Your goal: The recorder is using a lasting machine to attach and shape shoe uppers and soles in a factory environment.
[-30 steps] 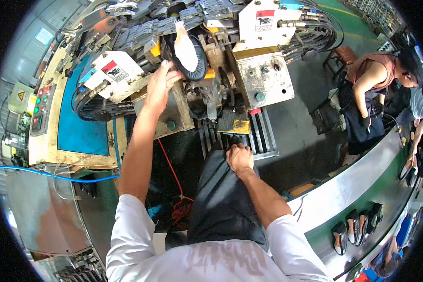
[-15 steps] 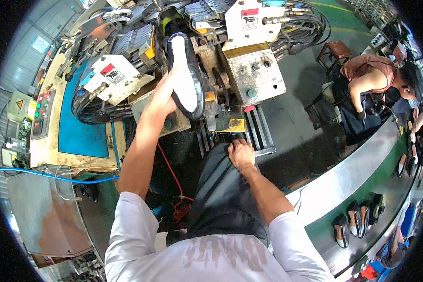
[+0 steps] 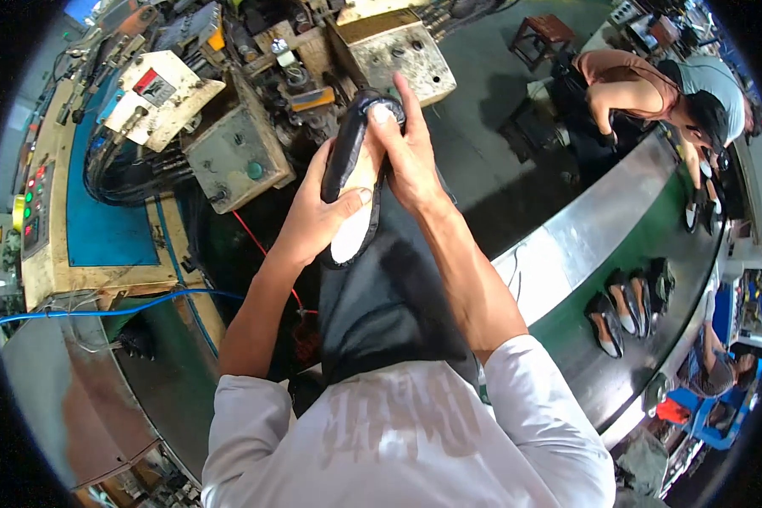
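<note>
I hold a black shoe with a pale, flat underside above my lap, at the front of the machine. My left hand wraps round its left side, thumb lying across the pale face. At the far end my right hand grips it, thumb pressed on the underside and one finger stretched past the rim. The shoe tilts, its near end pointing down toward my dark apron. Parts of the shoe's edge are covered by my fingers.
The machine stands ahead, with a metal control box at its left. A button panel is far left, near a blue hose. Several black shoes sit on the green conveyor at right. Co-workers sit farther off near a stool.
The shoe has come away from the machine toward me, in my left hand. My right hand has risen from my lap and now grips it too. The view has shifted.
</note>
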Motion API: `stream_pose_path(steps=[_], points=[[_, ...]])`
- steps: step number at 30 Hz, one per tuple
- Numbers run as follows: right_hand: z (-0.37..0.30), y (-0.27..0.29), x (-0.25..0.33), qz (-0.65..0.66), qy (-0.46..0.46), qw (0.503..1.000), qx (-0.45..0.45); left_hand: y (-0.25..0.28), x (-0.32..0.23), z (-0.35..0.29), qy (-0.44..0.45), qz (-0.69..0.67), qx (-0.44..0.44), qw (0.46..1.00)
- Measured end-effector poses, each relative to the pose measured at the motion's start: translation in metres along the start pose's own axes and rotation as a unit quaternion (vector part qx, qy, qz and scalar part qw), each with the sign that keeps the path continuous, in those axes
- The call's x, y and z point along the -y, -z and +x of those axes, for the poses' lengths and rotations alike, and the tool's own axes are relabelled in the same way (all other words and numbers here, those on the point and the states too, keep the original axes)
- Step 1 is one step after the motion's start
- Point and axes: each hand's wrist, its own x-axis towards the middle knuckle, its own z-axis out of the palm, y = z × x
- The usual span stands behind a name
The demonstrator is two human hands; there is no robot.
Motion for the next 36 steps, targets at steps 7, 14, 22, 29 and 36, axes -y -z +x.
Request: stream_pose_path(steps=[7,14,22,29,36], points=[[-0.039,0.015,-0.001,0.087,-0.073,0.994,-0.011,-0.016,0.003,-0.059,-0.014,0.007,0.04,0.999],[-0.064,0.009,-0.019,0.14,-0.169,0.972,0.09,0.0,0.018,-0.127,-0.011,0.209,-0.063,0.976],[-0.107,0.069,-0.096,-0.155,-0.328,0.931,0.043,0.106,0.089,-0.221,0.057,0.513,-0.259,0.816],[-0.121,0.131,-0.135,-0.072,-0.348,0.935,-0.012,0.223,0.18,-0.369,0.166,0.469,-0.399,0.77],[-0.111,0.125,-0.142,-0.132,-0.375,0.917,0.027,0.313,0.207,-0.487,0.408,0.419,-0.505,0.635]])
